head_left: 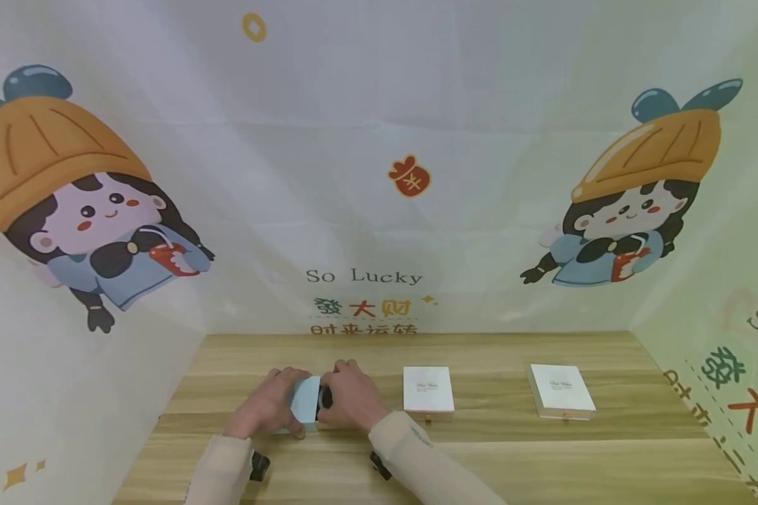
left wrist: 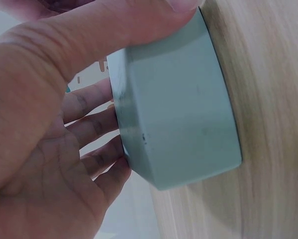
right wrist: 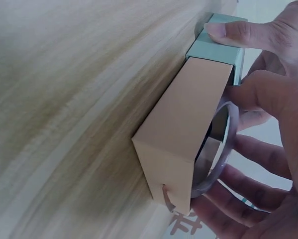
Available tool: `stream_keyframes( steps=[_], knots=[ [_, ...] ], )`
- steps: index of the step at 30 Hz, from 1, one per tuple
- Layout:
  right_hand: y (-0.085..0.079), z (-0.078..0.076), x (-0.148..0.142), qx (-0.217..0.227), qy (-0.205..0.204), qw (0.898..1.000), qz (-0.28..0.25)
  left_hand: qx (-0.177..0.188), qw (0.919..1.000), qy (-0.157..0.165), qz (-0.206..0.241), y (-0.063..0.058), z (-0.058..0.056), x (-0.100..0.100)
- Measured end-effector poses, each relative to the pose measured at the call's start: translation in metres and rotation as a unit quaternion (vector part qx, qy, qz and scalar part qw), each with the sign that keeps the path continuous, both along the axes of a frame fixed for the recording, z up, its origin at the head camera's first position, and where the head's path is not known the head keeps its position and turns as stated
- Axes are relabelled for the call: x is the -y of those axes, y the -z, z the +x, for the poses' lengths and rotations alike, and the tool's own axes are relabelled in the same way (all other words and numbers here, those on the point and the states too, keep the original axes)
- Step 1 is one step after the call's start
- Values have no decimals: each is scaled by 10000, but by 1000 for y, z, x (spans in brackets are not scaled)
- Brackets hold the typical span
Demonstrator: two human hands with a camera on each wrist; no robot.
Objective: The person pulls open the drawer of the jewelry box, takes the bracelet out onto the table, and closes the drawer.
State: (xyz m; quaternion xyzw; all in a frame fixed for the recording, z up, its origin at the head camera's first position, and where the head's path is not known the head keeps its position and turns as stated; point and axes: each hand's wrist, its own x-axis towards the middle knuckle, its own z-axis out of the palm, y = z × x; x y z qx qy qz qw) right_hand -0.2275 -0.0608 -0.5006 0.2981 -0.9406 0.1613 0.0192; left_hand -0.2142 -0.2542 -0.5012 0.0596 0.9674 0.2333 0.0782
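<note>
A light blue-green box sleeve (head_left: 304,401) lies on the wooden table in front of me. My left hand (head_left: 267,405) grips it, thumb along the near side and fingers on the far side. Out of its right end sticks a pale pink drawer (right wrist: 181,107) with a small ribbon pull (right wrist: 167,198) on its front. A translucent, pale lavender bangle (right wrist: 233,130) stands tilted partly out of the drawer, over its dark lining. My right hand (head_left: 352,396) holds the bangle at its rim between thumb and fingers. The bangle's lower part is hidden inside the drawer.
Two white drawer boxes with printed lids stand to the right, a nearer one (head_left: 428,389) and a farther one (head_left: 562,390). Printed cloth walls (head_left: 480,231) enclose the wooden table (head_left: 512,470) at the back and both sides.
</note>
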Motion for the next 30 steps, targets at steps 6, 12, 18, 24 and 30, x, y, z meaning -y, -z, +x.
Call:
stream_keyframes(
  steps=[6, 12, 18, 24, 30],
  knots=[
    [3, 6, -10, 103, -79, 9977, -665, 108, 9999, -19, 87, 1, 3, -1],
    [-3, 13, -18, 361, -254, 9931, -1087, 36, 10000, 8, 46, 0, 2, -1],
    [-9, 27, -26, 234, -575, 9916, -1139, 38, 10000, 45, 12, 0, 1, -1],
    [-8, 41, -29, -129, -1020, 9862, -1300, -42, 10000, 65, 52, 1, 0, -1],
    [-2, 59, -24, -493, -1429, 9775, -1472, -185, 9997, 151, 59, -1, 1, -1]
  ],
)
